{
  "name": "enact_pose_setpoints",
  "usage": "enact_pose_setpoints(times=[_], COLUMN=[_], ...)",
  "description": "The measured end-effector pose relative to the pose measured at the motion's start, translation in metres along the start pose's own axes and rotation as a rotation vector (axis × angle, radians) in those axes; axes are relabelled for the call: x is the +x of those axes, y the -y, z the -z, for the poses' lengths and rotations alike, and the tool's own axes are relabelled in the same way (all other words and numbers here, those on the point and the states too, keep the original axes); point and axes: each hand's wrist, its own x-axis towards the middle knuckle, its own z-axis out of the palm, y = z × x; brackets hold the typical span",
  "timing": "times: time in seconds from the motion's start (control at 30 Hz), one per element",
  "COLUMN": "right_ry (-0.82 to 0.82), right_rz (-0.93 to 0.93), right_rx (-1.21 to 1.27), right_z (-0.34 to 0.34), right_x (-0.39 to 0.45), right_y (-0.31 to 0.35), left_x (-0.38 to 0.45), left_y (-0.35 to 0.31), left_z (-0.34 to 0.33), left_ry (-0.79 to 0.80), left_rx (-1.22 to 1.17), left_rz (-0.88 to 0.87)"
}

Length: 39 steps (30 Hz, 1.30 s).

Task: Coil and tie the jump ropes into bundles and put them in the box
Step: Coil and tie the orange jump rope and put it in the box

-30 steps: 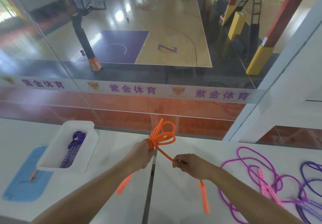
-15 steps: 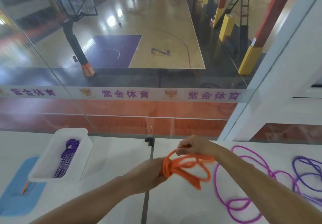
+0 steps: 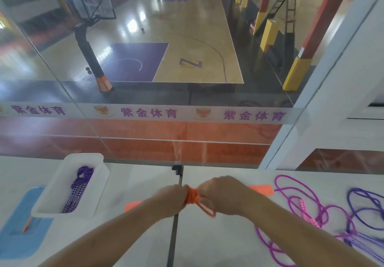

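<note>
Both my hands hold the orange jump rope (image 3: 193, 197) just above the white table. My left hand (image 3: 169, 199) grips the coiled bundle, and my right hand (image 3: 223, 194) grips the rope wound around it, with a loop hanging below. Blurred orange handles stick out to the left (image 3: 133, 206) and to the right (image 3: 262, 189). The white box (image 3: 62, 183) stands at the left and holds a tied purple rope (image 3: 80, 185). A loose magenta rope (image 3: 301, 210) and a loose purple rope (image 3: 365, 208) lie on the table at the right.
A blue mat (image 3: 18, 231) with an orange pen (image 3: 27, 224) lies under the box's near end. A dark seam (image 3: 173, 235) splits the table below my hands. A glass wall (image 3: 187, 79) rises directly behind the table, with a white pillar (image 3: 332, 83) at the right.
The open orange loops have been drawn into a tight bundle. My right hand came down from above the loops to meet my left hand, and both hands dropped lower over the table.
</note>
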Motion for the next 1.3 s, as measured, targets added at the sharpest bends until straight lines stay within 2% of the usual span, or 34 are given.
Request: enact_pose_setpoints(times=[0.1,0.17,0.23,0.3,0.37,0.43,0.53,0.67,0.77,0.93,1.17,1.3], right_ry=[-0.108,-0.152,-0.161,-0.132,-0.111,-0.141,-0.092,0.098,0.18,0.144,0.081,0.06], right_rz=[0.143,0.137,0.033,-0.168,-0.247,-0.223,-0.237,-0.382,-0.436,-0.508,-0.582,-0.577], right_rx=[-0.116,-0.017,0.164,0.392,0.525,0.497,0.5,0.681,0.842,1.114,1.146,1.133], right_z=[0.014,0.014,0.005,-0.015,-0.038,-0.057,-0.061,-0.055,-0.046,-0.047,-0.055,-0.059], right_x=[0.011,0.016,0.016,0.012,0.006,0.009,0.006,0.005,0.004,0.003,0.007,0.011], right_y=[-0.019,-0.036,-0.047,-0.06,-0.061,-0.055,-0.029,-0.013,-0.011,-0.01,0.003,0.007], left_x=[-0.01,-0.018,-0.027,-0.034,-0.037,-0.037,-0.035,-0.026,-0.022,-0.019,-0.012,-0.013], left_y=[-0.015,-0.017,-0.013,-0.013,-0.017,-0.023,-0.027,-0.023,-0.02,-0.016,-0.024,-0.03], left_z=[0.007,0.009,0.012,0.015,0.018,0.017,0.007,-0.004,-0.009,-0.011,-0.025,-0.029], left_ry=[0.117,0.129,0.008,-0.1,-0.152,-0.152,-0.14,-0.121,-0.064,-0.006,-0.048,0.003], left_rx=[0.055,-0.15,-0.6,-0.931,-1.101,-1.264,-1.51,-1.557,-1.645,-1.875,-1.828,-1.804], left_rz=[-0.217,-0.259,-0.206,-0.044,0.039,0.05,0.123,0.315,0.381,0.398,0.467,0.449])
